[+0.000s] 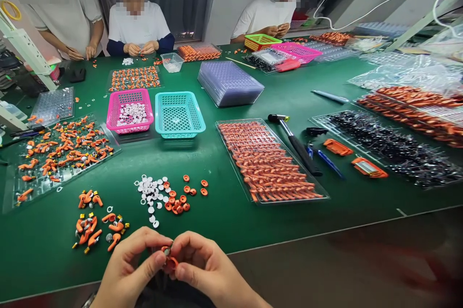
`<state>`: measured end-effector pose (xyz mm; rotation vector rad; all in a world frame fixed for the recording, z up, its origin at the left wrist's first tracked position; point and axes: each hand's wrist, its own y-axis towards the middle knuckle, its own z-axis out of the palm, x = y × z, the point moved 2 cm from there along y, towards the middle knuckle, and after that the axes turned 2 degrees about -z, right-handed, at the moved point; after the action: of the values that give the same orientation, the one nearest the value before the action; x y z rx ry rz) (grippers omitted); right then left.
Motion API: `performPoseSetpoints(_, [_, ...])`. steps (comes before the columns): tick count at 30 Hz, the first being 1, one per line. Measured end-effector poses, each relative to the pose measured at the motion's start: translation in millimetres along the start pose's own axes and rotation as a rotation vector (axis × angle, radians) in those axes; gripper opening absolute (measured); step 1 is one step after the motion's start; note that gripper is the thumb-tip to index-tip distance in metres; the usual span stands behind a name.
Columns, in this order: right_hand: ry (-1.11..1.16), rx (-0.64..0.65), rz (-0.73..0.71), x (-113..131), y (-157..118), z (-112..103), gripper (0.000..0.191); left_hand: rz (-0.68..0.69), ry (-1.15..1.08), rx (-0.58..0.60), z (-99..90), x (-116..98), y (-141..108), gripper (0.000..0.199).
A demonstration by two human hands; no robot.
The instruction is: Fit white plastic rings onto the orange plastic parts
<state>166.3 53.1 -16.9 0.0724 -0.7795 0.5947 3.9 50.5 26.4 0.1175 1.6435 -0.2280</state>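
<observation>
Close to the table's front edge, my left hand and my right hand meet fingertip to fingertip. Both pinch a small orange earbud piece, which has a round open shell and a greyish part at its top; my fingers partly cover it. Just beyond my hands lie loose orange earbud caps, round and hollow, beside a scatter of white discs. Left of these, orange earbud stems with yellow tabs are grouped in small heaps.
A pink basket holds white pieces, beside a turquoise basket. Trays of orange parts lie left and right, the right tray near a hammer. Clear trays are stacked mid-table. Several people work opposite.
</observation>
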Motion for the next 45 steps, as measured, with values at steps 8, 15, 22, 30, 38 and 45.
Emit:
performPoseSetpoints(8, [0.193,-0.065,-0.002,-13,3,0,0.035,-0.167,-0.247,-0.032,-3.2,19,-6,0.031])
performPoseSetpoints(15, [0.207,-0.085,0.012,-21,3,2,0.039,-0.136,-0.169,-0.06,-6.3,17,-5,0.018])
performPoseSetpoints(22, [0.116,-0.128,-0.025,-18,3,4,0.041,0.126,0.102,-0.083,-1.6,2,-3,0.006])
performPoseSetpoints(30, [0.115,-0.126,-0.031,-15,1,1,0.031,0.171,0.208,-0.092,-2.8,3,-5,0.009])
performPoseSetpoints(38, [0.097,-0.137,-0.102,-12,0,1,0.022,0.129,0.22,-0.058,-1.9,3,-9,0.019])
performPoseSetpoints(45, [0.034,-0.183,-0.179,-11,0,3,0.022,0.026,0.126,-0.134,7.0,0,-11,0.012])
